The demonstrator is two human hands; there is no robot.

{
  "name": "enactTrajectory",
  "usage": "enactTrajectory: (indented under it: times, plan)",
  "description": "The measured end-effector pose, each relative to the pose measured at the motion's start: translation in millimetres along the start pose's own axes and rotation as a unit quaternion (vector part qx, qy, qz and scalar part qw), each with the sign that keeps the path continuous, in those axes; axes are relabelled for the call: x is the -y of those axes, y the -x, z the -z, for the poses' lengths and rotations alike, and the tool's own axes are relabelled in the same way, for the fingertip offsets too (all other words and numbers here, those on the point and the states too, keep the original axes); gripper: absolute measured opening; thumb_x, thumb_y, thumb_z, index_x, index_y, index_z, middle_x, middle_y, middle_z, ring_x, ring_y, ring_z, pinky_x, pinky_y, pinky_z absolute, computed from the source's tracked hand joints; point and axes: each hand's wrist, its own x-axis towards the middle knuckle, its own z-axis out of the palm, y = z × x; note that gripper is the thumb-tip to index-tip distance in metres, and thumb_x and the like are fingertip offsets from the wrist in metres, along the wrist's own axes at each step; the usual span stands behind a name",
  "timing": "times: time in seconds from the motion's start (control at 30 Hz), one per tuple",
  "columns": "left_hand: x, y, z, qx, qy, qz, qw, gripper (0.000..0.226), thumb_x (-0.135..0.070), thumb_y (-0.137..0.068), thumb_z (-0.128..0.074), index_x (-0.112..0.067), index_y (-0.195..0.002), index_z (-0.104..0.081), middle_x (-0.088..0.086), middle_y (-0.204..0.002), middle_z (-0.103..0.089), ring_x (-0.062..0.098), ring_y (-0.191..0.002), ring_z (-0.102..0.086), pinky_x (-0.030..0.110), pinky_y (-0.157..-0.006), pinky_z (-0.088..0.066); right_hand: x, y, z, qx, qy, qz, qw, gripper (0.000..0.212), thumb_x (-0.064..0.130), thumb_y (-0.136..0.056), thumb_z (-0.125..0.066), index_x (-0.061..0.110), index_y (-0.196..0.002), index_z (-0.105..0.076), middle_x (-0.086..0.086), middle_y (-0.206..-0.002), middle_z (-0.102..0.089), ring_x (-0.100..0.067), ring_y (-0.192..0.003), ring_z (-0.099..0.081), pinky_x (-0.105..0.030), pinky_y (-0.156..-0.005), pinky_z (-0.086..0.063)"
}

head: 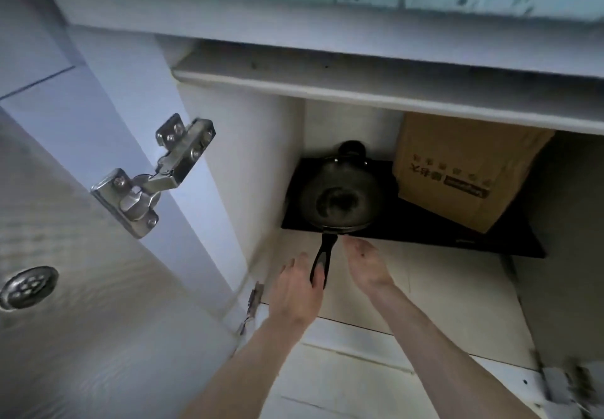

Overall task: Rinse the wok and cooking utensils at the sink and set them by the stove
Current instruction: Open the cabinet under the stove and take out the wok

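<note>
Under the counter an open cabinet point(376, 98) holds a black slab point(425, 222) and a box point(467, 170). On the slab sits the wok point(338, 199), handle point(323, 258) pointing out toward the person, long axis running front to back. This looks like the fetching step, before any rinsing. The left hand point(295, 291) lies at the handle, fingers loosely spread, not yet curled round it; the right hand point(367, 265) is open beside it, fingers together. Next: a firm grip, then a level lift out.

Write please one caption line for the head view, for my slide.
Both hands, left hand and right hand, reach into an open cabinet toward the wok handle, beside a cardboard box.
</note>
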Motion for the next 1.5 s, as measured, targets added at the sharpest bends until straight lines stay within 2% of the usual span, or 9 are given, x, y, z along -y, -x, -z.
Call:
enactTrajectory:
  times: [0.13, 0.2, 0.27, 0.37, 0.43, 0.57, 0.83, 1.0, 1.5]
  plan:
    - [6.7, -25.8, -32.8, 0.044, 0.073, 0.072, 0.994, 0.045, -0.052, -0.105, -0.038, -0.013, -0.111, -0.061, 0.007, -0.104, -0.071, 0.033, -0.099, -0.067, 0.036, -0.079, -0.047, -8.8, -36.8, -19.3, -0.006, -0.064, -0.047, 0.997, 0.045, 0.048, -0.106, -0.052, 0.007, -0.112, -0.070, -0.009, -0.114, -0.073, -0.031, -0.112, -0.069, -0.046, -0.109, -0.050]
    - [7.7, -35.4, -45.3, 0.075, 0.204, 0.101, 0.971, 0.041, -0.047, -0.103, -0.046, -0.009, -0.107, -0.062, 0.009, -0.100, -0.072, 0.031, -0.090, -0.069, 0.037, -0.080, -0.054, -13.6, -48.3, -27.7, 0.007, -0.122, -0.089, 0.989, 0.038, 0.044, -0.104, -0.058, 0.008, -0.096, -0.066, -0.012, -0.100, -0.074, -0.034, -0.103, -0.073, -0.047, -0.100, -0.057]
    - [4.1, -40.0, -50.6, 0.102, 0.356, 0.131, 0.920, 0.034, -0.038, -0.102, -0.055, -0.005, -0.111, -0.060, 0.012, -0.095, -0.071, 0.023, -0.076, -0.067, 0.030, -0.069, -0.058, -19.0, -56.2, -35.7, 0.028, -0.174, -0.124, 0.977, 0.038, 0.039, -0.103, -0.064, 0.002, -0.100, -0.067, -0.019, -0.103, -0.076, -0.037, -0.096, -0.074, -0.043, -0.086, -0.062]
    - [-2.6, -46.8, -49.5, 0.109, 0.429, 0.171, 0.880, 0.023, -0.029, -0.101, -0.059, -0.007, -0.096, -0.060, 0.008, -0.078, -0.063, 0.016, -0.059, -0.057, 0.019, -0.044, -0.045, -17.8, -62.0, -47.2, 0.048, -0.258, -0.146, 0.954, 0.036, 0.026, -0.102, -0.066, -0.009, -0.099, -0.067, -0.022, -0.089, -0.076, -0.037, -0.080, -0.072, -0.043, -0.074, -0.057]
    - [-3.1, -52.0, -48.9, 0.117, 0.431, 0.190, 0.874, 0.029, -0.034, -0.101, -0.057, -0.010, -0.086, -0.059, 0.006, -0.068, -0.058, 0.016, -0.049, -0.051, 0.020, -0.039, -0.037, -11.6, -62.1, -52.2, 0.051, -0.293, -0.159, 0.941, 0.029, 0.020, -0.103, -0.065, -0.008, -0.094, -0.064, -0.018, -0.072, -0.073, -0.033, -0.069, -0.068, -0.042, -0.070, -0.055]
    - [-2.4, -54.9, -51.4, 0.137, 0.436, 0.184, 0.870, 0.044, -0.045, -0.103, -0.051, -0.010, -0.078, -0.059, 0.005, -0.058, -0.055, 0.015, -0.037, -0.044, 0.022, -0.039, -0.029, -9.1, -67.8, -52.5, 0.071, -0.346, -0.191, 0.916, 0.023, 0.020, -0.102, -0.066, -0.002, -0.102, -0.059, -0.015, -0.070, -0.068, -0.029, -0.063, -0.066, -0.038, -0.060, -0.056]
    - [0.2, -43.8, -61.5, 0.093, 0.482, 0.136, 0.861, 0.034, -0.032, -0.107, -0.050, -0.011, -0.082, -0.057, 0.006, -0.061, -0.049, 0.009, -0.038, -0.041, 0.020, -0.037, -0.032, -4.9, -92.1, -57.5, 0.103, -0.414, -0.269, 0.864, 0.031, 0.035, -0.107, -0.057, 0.008, -0.092, -0.051, -0.008, -0.069, -0.052, -0.020, -0.056, -0.051, -0.027, -0.046, -0.049]
    - [1.9, -39.2, -68.8, 0.077, 0.464, 0.123, 0.874, 0.043, -0.037, -0.105, -0.052, -0.010, -0.071, -0.052, 0.008, -0.062, -0.054, 0.013, -0.041, -0.045, 0.022, -0.041, -0.036, -6.2, -93.8, -63.2, 0.124, -0.450, -0.267, 0.843, 0.038, 0.027, -0.111, -0.049, 0.012, -0.078, -0.041, -0.002, -0.054, -0.040, -0.010, -0.031, -0.036, -0.017, -0.032, -0.035]
    - [-8.9, 43.7, -27.2, 0.050, 0.432, 0.100, 0.895, 0.046, -0.050, -0.097, -0.049, -0.016, -0.068, -0.053, -0.001, -0.056, -0.054, 0.022, -0.052, -0.044, 0.040, -0.053, -0.036, 19.5, 15.1, -39.0, 0.130, -0.442, -0.209, 0.862, 0.032, 0.022, -0.108, -0.058, 0.011, -0.079, -0.050, 0.001, -0.061, -0.044, -0.007, -0.044, -0.040, -0.017, -0.042, -0.041]
